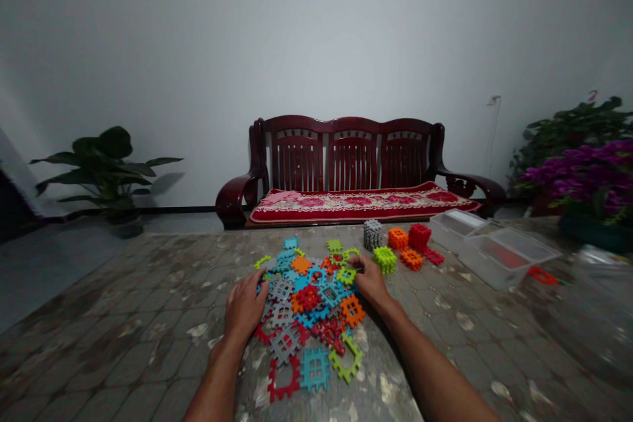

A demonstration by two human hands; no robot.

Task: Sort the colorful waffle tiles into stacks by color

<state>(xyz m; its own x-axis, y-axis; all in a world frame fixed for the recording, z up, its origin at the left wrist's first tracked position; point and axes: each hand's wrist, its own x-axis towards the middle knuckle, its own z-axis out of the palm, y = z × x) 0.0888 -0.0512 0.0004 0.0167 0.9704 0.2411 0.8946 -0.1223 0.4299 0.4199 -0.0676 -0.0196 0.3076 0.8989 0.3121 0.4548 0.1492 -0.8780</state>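
Note:
A loose pile of flat interlocking plastic tiles with notched edges lies between my hands. Several are grey, like the window-like grey tile [283,343]; others are blue, red, orange and green. My left hand [244,306] rests against the pile's left edge, fingers apart, with a bit of blue tile showing by the thumb. At the right edge, my right hand [368,279] has its fingers curled in a pinch at a green tile [346,275]; the fingertips are partly hidden. Nearest me lie a red frame tile [284,393], a blue window tile [314,369] and a green frame tile [347,377].
Right of the pile stand a grey stack [372,235], a green stack [384,260], an orange stack [398,239] and a red stack [419,237]. Beyond them are a clear plastic box [494,270] and a clear bag [588,316]. A wooden bench [346,128] stands behind the table.

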